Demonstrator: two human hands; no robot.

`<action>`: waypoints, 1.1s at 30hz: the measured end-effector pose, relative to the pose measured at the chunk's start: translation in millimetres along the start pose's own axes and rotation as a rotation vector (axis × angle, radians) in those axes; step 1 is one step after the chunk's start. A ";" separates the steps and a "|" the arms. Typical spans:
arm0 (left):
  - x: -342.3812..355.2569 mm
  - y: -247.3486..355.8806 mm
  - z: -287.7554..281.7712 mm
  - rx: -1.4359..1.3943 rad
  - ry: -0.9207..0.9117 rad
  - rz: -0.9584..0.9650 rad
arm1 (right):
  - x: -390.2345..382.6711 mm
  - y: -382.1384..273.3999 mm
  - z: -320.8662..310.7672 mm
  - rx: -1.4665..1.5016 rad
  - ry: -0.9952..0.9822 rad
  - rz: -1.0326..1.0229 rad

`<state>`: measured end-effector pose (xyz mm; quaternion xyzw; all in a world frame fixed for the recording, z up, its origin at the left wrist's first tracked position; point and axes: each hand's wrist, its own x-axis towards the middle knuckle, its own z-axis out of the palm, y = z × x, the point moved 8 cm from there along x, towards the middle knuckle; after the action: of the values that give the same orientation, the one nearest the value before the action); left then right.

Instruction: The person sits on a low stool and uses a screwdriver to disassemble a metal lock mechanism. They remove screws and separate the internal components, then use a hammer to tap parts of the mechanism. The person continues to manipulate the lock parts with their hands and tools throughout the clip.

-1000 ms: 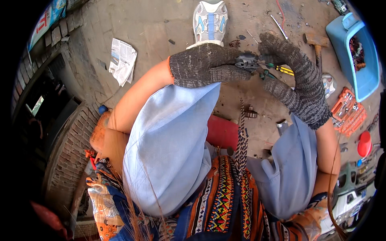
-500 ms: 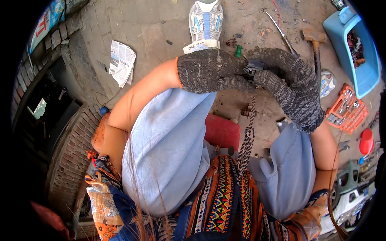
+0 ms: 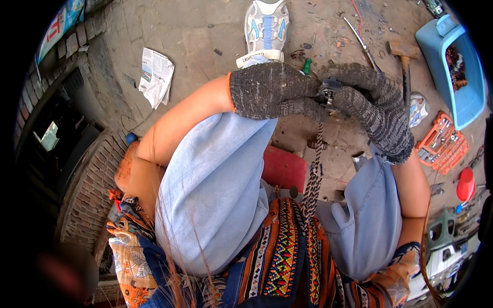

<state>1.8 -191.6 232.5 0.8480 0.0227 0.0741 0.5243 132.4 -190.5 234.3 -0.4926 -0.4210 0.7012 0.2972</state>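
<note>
In dark grey knitted gloves, both my hands meet above the ground between my knees. My left hand (image 3: 275, 91), its cuff edged in orange, closes its fingertips on the left side of a small black part (image 3: 327, 92). A shiny metal bit shows on that part; its exact kind cannot be made out. From the other side my right hand (image 3: 372, 100) grips the same part between thumb and bent fingers. The fingers cover much of it. Just beyond the hands lies a green-handled tool (image 3: 307, 66) on the ground.
A hammer (image 3: 405, 66) and a screwdriver (image 3: 365, 49) lie at the far right, near a blue bin (image 3: 475, 97). An orange socket set (image 3: 442, 146) sits by my right shoe (image 3: 418, 110). Newspaper (image 3: 155, 77) lies at left; a red seat (image 3: 285, 169) is below me.
The black part has turned between my fingers, and its metal bit now shows more. My right hand has shifted slightly and its fingers have drawn in closer around the part.
</note>
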 end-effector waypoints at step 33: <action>-7.6 -8.2 1.7 -0.085 0.017 -0.069 | 9.9 12.4 8.7 0.001 -0.089 0.050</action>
<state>-5.1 -190.3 223.7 0.8230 0.0534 0.0640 0.5619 120.9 -190.7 220.4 -0.4713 -0.4212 0.7296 0.2609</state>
